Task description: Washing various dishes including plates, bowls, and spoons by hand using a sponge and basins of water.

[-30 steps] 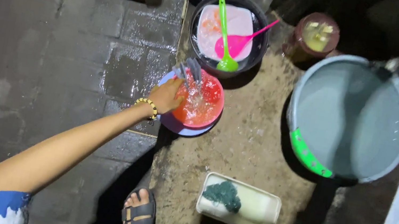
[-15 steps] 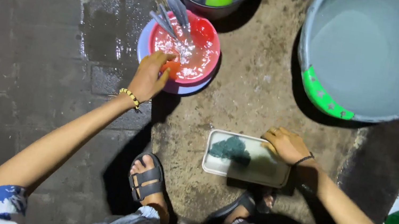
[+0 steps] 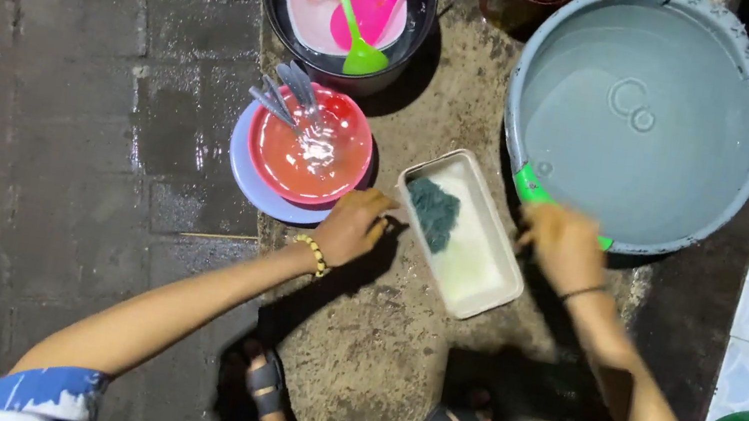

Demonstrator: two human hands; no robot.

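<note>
Left hand (image 3: 353, 227) sits at the near left corner of the white tray (image 3: 485, 280), fingers curled against its rim, though whether they actually pinch it I cannot tell, and the tray lies tilted on the gritty floor with a dark green scrubber (image 3: 432, 212) inside. Right hand (image 3: 563, 247) is blurred just off the tray's far edge, by the grey basin (image 3: 644, 114) of water, its grip unreadable. To the left, a red bowl (image 3: 310, 144) holds spoons (image 3: 287, 94) on a bluish plate (image 3: 249, 174).
</note>
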